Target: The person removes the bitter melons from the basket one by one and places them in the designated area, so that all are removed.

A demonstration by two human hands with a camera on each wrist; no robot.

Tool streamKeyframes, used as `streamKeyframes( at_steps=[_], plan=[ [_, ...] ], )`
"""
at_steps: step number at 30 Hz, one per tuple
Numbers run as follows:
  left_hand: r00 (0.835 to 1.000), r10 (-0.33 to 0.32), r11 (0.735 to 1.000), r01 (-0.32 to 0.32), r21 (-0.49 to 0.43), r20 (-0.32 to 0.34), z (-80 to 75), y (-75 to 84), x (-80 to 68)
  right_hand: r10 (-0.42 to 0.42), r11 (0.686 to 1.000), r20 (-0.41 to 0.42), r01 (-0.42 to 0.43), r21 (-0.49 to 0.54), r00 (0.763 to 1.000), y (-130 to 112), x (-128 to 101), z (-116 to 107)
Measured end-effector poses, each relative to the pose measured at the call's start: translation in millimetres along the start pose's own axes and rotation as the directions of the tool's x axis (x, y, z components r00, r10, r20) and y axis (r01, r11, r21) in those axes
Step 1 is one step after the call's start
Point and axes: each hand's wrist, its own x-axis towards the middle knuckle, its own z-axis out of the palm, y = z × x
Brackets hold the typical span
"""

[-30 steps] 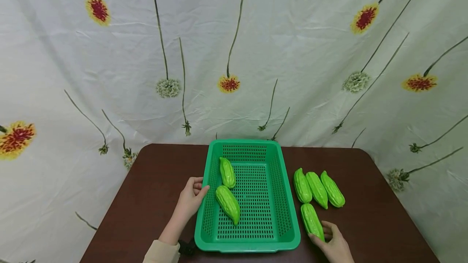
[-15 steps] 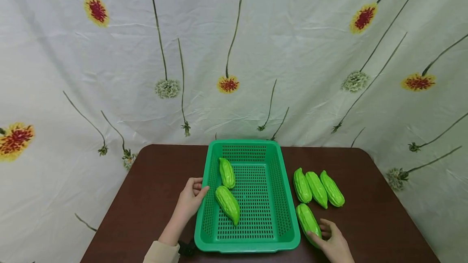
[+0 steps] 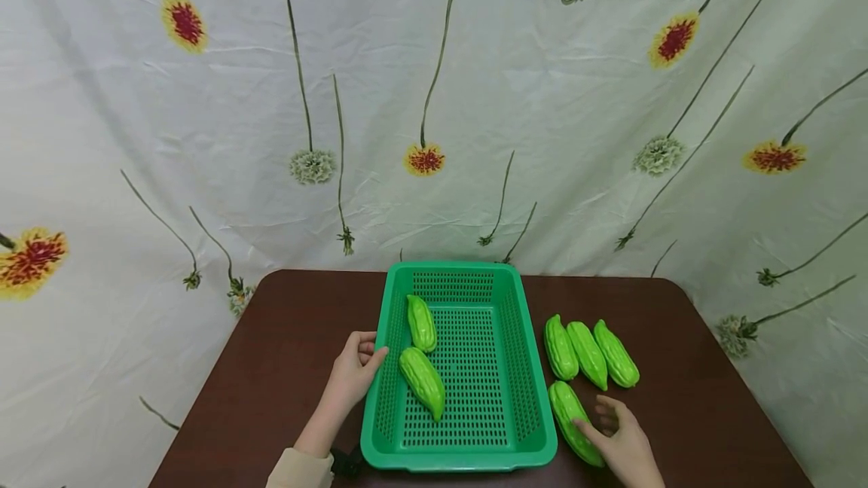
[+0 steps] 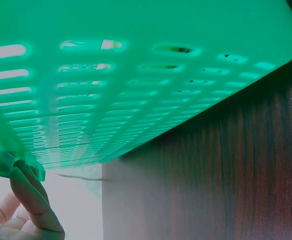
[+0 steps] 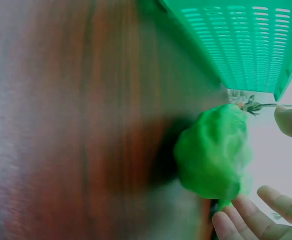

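A green slotted plastic basket (image 3: pixel 468 460) stands mid-table with two bitter melons inside, one farther back (image 3: pixel 422 324) and one nearer (image 3: pixel 423 384). My left hand (image 3: pixel 358 364) pinches its left rim between thumb and fingers; in the left wrist view, curled fingers (image 4: pixel 32 197) meet the rim. Right of the basket, a loose bitter melon (image 3: pixel 568 416) lies close along its wall. My right hand (image 3: pixel 625 444) is over the near end of this melon with thumb and fingers spread apart. In the right wrist view the fingertips (image 5: pixel 243 205) are right at the melon's side, the thumb apart from it.
Beyond the near loose melon, three more bitter melons lie side by side, the left one (image 3: pixel 560 349), the middle one (image 3: pixel 587 356) and the right one (image 3: pixel 616 355). The dark brown table (image 3: pixel 298 322) ends at a flower-printed cloth (image 3: pixel 475 81) behind it.
The near loose melon has shifted left toward the basket. My right hand's grip on it has loosened, the fingers now spread away. My left hand stays on the rim.
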Motion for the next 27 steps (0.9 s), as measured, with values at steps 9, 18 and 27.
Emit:
streamKeyframes(
  at_steps=[9,18,27],
  plan=[
    [1.000,0.006,1.000,-0.006,0.001,0.001,-0.8,0.4,-0.6,-0.063,0.998,-0.043,0.064,0.020,0.997,-16.1,2.6,-11.3],
    [1.000,-0.004,1.000,0.004,-0.007,-0.002,-0.7,1.0,-2.4,-0.136,0.989,-0.063,0.140,0.057,0.989,-44.2,5.8,-14.8],
    [1.000,0.002,1.000,-0.002,-0.015,0.000,-1.1,2.1,-2.2,-0.272,0.954,-0.082,0.280,0.108,0.959,-88.0,12.5,-12.6]
  ],
)
